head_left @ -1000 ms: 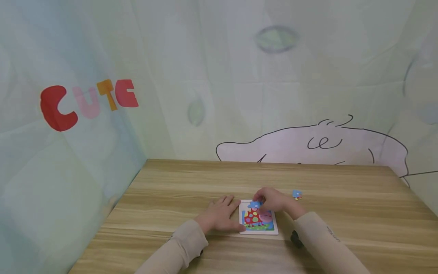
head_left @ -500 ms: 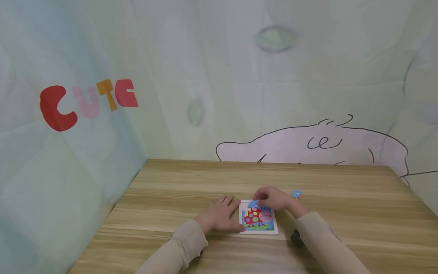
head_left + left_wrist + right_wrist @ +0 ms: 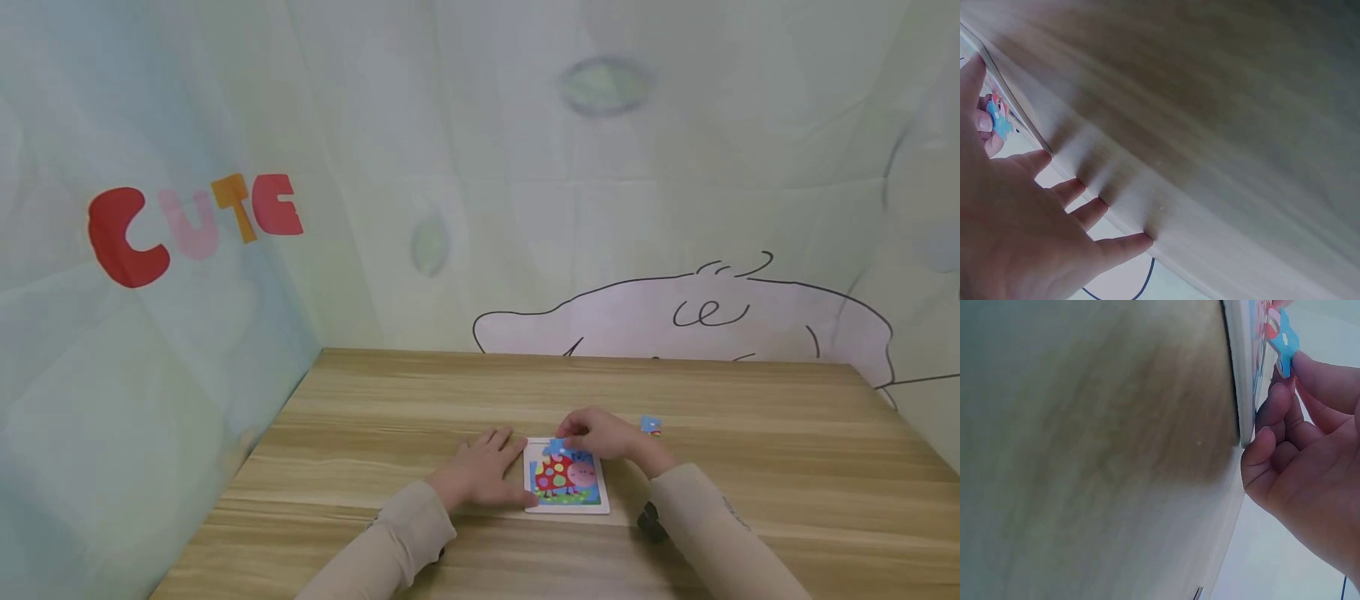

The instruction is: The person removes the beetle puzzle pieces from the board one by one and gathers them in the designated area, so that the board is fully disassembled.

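A small jigsaw puzzle point(image 3: 553, 479) in a white-rimmed tray point(image 3: 570, 510) lies on the table, its picture a red spotted ladybird with a pink face on green and blue. My right hand point(image 3: 600, 433) pinches a blue puzzle piece point(image 3: 1285, 342) between thumb and fingers, tilted over the tray's upper part, where a pale gap shows. Its lower fingers rest by the tray's edge in the right wrist view. My left hand point(image 3: 483, 473) lies with fingers spread on the table at the tray's left side, thumb on the lower left corner and index fingertip at the upper left corner.
Another blue puzzle piece point(image 3: 651, 426) with a bit of red and yellow lies on the wooden table point(image 3: 420, 392) behind my right wrist. Beyond the table's far edge hangs a printed cloth point(image 3: 495, 208). A black wrist device point(image 3: 651, 523) sits under the right sleeve.
The right hand has drawn back slightly, and the blue puzzle piece in its fingers has shifted and turned a little over the tray's top. The left hand has stayed in place.
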`<state>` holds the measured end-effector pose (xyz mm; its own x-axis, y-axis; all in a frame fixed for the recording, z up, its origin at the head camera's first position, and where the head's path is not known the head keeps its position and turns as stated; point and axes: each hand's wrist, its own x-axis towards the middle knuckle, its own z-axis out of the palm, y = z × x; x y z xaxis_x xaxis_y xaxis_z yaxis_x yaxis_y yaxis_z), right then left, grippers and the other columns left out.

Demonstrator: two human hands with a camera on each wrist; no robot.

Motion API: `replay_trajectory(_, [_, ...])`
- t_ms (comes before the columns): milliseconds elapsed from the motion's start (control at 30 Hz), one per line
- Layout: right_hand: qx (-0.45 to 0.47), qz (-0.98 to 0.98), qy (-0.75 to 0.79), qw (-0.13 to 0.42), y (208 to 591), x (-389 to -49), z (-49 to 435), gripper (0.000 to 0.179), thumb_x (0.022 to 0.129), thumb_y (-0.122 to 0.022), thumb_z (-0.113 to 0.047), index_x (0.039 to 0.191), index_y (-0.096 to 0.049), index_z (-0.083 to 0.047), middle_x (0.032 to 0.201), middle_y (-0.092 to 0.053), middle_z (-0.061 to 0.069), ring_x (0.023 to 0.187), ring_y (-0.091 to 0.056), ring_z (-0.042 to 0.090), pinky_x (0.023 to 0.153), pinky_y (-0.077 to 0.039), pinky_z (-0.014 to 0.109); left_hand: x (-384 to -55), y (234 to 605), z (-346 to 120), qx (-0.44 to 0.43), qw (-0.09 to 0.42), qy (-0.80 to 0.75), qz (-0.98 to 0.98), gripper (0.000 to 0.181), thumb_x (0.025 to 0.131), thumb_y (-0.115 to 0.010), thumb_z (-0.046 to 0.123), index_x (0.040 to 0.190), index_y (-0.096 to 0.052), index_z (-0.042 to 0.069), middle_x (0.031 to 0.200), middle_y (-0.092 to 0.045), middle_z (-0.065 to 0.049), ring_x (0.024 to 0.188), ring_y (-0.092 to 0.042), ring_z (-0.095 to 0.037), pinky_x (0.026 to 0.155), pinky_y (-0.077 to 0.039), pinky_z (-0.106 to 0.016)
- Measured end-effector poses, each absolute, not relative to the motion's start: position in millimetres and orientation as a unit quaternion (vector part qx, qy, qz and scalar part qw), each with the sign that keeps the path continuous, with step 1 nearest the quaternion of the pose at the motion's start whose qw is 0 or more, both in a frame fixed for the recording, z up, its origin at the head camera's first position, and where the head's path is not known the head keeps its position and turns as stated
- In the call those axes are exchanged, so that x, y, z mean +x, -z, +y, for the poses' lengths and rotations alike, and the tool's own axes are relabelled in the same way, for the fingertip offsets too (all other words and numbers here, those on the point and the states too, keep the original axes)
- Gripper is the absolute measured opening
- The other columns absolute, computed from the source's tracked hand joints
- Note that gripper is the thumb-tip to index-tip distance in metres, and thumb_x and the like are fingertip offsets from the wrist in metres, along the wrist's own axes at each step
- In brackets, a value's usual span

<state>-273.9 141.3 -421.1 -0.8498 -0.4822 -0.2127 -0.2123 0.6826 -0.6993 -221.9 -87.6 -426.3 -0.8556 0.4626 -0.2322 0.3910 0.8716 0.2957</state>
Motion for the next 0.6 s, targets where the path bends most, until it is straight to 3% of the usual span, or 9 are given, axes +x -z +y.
replay_trajectory(433, [-0.207,0.904,0.347,0.141,417,-277,164,0.011,0.094,-0.060,-0.011,0.102,-0.068,-0.009,0.096,-0.065,0.000,0.090,-0.056,0.017,0.085,-0.049,0.041,-221,426,-88,0.226,0.145,-0.120,0.956,0.090,0.081,-0.059,0.067,0.150,-0.035,0.016,0.157,-0.026,-0.013,0.144,-0.022,-0.036,0.107,-0.021,-0.068])
replay_trajectory(600, [-0.192,0.901,0.362,0.144,411,-279,183,0.012,0.095,-0.058,-0.010,0.104,-0.066,-0.007,0.098,-0.063,0.002,0.091,-0.055,0.019,0.084,-0.049,0.039,-220,425,-88,0.225,0.144,-0.119,0.956,0.089,0.080,-0.060,0.066,0.150,-0.036,0.016,0.157,-0.027,-0.012,0.144,-0.023,-0.036,0.107,-0.021,-0.067])
